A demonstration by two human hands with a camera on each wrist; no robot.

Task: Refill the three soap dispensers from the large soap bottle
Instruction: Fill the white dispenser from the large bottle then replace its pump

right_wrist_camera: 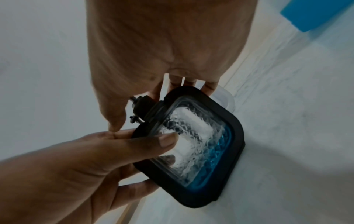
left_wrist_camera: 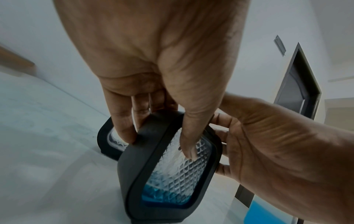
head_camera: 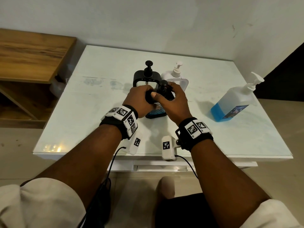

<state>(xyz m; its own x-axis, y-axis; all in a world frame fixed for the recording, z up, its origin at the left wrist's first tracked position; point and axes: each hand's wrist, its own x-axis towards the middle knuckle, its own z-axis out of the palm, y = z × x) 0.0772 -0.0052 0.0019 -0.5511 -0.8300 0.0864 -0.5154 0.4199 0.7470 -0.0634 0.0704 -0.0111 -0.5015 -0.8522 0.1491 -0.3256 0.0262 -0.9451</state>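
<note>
A black-framed glass dispenser [head_camera: 156, 111] stands on the white table [head_camera: 85, 116], with a little blue soap at its bottom [left_wrist_camera: 162, 195]. My left hand [head_camera: 147, 97] grips its upper left side, thumb [right_wrist_camera: 164, 141] pressed on the ribbed glass. My right hand [head_camera: 172, 96] curls round its black pump [head_camera: 164, 83] and collar [right_wrist_camera: 142, 104]. Behind stand a second black dispenser [head_camera: 146, 76] and a white-pump clear dispenser [head_camera: 177, 74]. The large soap bottle [head_camera: 233, 102], holding blue soap low down with its white pump on, stands apart at the right.
A wooden shelf unit [head_camera: 31, 53] is left of the table, and a wall [head_camera: 148, 22] runs along the back. A dark doorway [left_wrist_camera: 298, 84] shows at the right. Bare tabletop lies on both sides of the dispensers.
</note>
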